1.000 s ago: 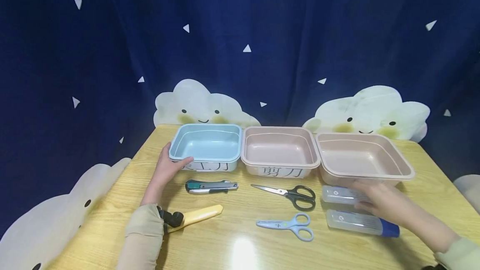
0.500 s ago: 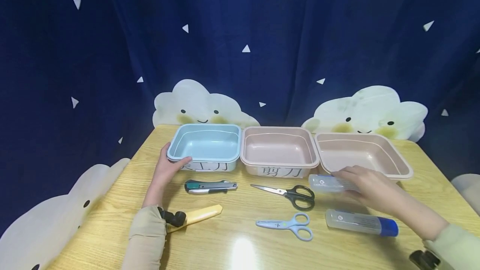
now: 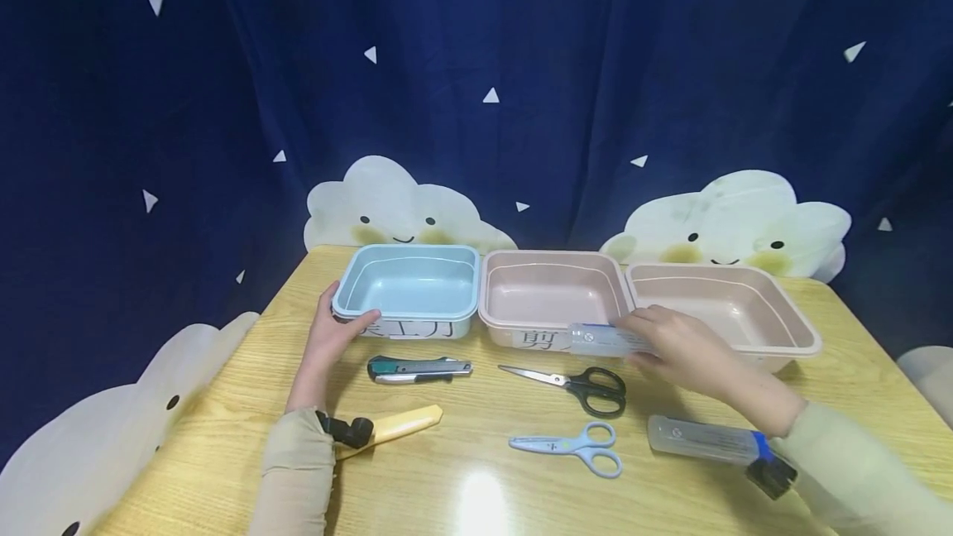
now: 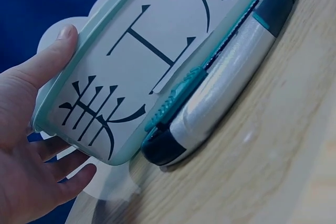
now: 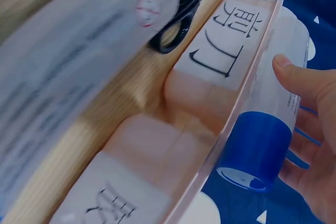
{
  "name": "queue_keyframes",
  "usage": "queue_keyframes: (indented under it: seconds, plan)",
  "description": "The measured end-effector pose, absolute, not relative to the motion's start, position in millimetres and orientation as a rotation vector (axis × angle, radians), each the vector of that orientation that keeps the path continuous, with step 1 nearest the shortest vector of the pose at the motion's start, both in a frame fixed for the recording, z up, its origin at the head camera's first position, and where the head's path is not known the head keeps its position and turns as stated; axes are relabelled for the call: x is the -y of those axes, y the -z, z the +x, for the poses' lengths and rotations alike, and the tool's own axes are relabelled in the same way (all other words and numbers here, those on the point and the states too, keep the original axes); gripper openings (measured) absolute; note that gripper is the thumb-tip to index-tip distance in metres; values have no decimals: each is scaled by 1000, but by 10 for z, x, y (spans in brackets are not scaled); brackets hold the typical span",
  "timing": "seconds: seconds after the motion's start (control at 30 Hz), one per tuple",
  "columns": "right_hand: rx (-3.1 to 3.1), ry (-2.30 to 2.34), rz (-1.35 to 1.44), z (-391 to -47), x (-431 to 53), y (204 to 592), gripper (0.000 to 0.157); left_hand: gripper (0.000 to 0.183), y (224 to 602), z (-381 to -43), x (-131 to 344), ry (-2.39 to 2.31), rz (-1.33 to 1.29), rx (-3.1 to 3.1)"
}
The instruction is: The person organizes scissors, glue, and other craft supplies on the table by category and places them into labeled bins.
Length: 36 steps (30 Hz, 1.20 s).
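One tube is up – the right hand clamps it near the middle bin, the left hand grips the blue bin. Second tube, cutter, scissors lie outside the bins.

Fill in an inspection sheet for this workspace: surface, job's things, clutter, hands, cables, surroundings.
Surface: wooden table, glare on the near side.
Job's things: held tube; blue bin, middle bin and right bin in a row.
Clutter: loose in front of the bins, other tube, cutter, black scissors, blue scissors and yellow tool, partly hidden by the left wrist camera.
Hands: right hand grips the held tube; left hand holds the blue bin's corner.
Cables: nothing seen.
Surroundings: dark curtain with clouds and triangles.
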State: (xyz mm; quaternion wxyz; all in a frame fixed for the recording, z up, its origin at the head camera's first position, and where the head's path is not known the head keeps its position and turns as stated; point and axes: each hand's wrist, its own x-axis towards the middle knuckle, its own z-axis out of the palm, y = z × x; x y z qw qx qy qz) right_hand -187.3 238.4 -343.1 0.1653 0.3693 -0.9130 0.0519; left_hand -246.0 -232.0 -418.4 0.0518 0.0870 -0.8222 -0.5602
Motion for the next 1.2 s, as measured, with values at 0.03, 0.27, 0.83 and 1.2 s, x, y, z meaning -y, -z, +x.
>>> queue_keyframes:
  seconds: [0.03, 0.27, 0.83, 1.2]
  plan:
    - [2603, -152, 1047, -1898, -2353, 3428, 46, 104, 4183, -2459, 2320, 1705, 262, 2498]
    - [2583, -188, 1063, -2061, -2138, 3397, 44, 102, 4188, -2443, 2313, 1722, 279, 2468]
    - [2500, -269, 1137, -2451, -1508, 3446, 40, 99, 4257, -2450, 2340, 1714, 262, 2490]
    - [2583, -407, 1149, -2611, -1105, 3391, 41, 98, 4215, -2419, 2393, 1743, 208, 2528]
